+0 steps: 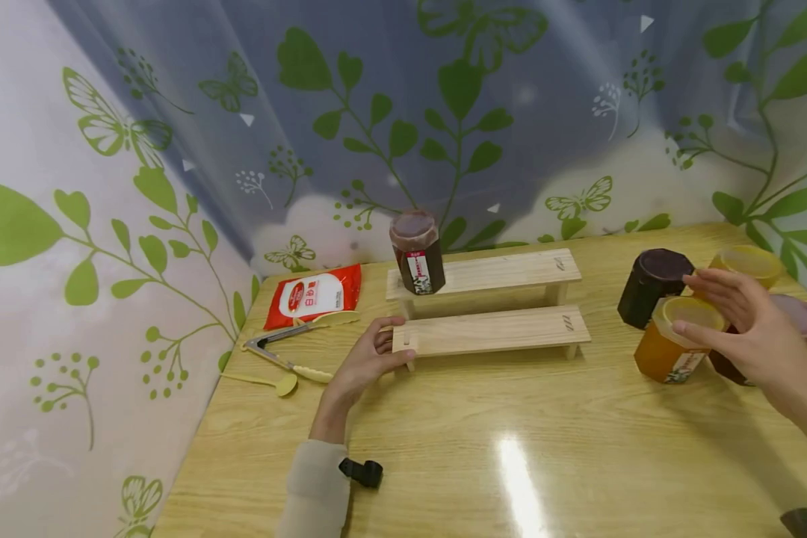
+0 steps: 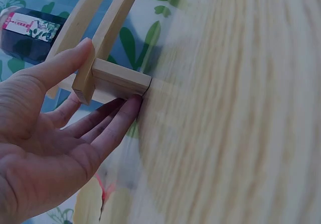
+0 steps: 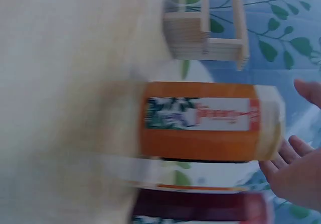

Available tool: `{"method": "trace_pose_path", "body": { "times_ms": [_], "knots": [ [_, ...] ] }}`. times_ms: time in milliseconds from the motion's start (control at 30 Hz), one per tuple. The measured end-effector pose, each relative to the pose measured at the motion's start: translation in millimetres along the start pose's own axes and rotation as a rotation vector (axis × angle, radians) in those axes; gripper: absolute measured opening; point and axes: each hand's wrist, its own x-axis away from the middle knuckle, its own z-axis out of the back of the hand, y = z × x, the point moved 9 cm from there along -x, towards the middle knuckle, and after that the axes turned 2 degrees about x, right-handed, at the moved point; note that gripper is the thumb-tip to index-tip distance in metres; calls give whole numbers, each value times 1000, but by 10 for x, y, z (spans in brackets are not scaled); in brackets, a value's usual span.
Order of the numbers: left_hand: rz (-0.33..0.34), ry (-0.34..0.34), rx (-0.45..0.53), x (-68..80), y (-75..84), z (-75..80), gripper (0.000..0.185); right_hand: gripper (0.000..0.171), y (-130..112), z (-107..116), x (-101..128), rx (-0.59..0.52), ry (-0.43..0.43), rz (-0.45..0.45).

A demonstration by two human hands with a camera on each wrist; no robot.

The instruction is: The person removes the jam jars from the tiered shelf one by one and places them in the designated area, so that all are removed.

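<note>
My left hand (image 1: 370, 359) holds the left end of the front step of a two-step wooden rack (image 1: 498, 332). In the left wrist view the thumb lies on the board's end (image 2: 85, 86) and the fingertips are against the leg (image 2: 120, 83). My right hand (image 1: 756, 329) is over a group of jars at the right, its fingers spread around the yellow lid of an orange jar (image 1: 666, 359). In the right wrist view, the thumb (image 3: 308, 91) is apart from that lid. A dark jar (image 1: 420, 258) stands on the left end of the back step.
Beside the orange jar are a dark jar (image 1: 652, 288), a yellow-lidded jar (image 1: 746, 261) and a pink-lidded jar (image 1: 800, 317). At the left lie a red and white packet (image 1: 316, 295), tongs (image 1: 276, 355) and a small yellow spoon (image 1: 282, 385). Patterned curtain (image 1: 390, 112) hangs behind.
</note>
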Motion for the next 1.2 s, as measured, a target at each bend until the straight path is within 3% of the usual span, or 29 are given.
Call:
{"method": "trace_pose_path", "body": {
  "times_ms": [133,233,367,600,800,1067,1200],
  "knots": [
    [7,4,-40,4,11,26,64,73,-304,54,-31,34,90,84],
    [11,11,-67,2,18,52,62,71,-546,-8,-77,19,98,128],
    [9,17,-94,-5,29,78,61,67,-823,-219,-218,-23,43,162],
    [14,-7,-91,13,39,57,63,55,-1289,-764,-456,-139,-72,307],
    [4,16,-104,-3,49,55,62,51,-1446,-1363,-668,-285,-279,261],
    [4,10,-111,-19,32,24,64,58,-1618,-1912,-987,-416,-364,175],
    [10,8,-107,-16,31,21,64,69,-1634,-2101,-1121,-418,-390,105]
  ]
}}
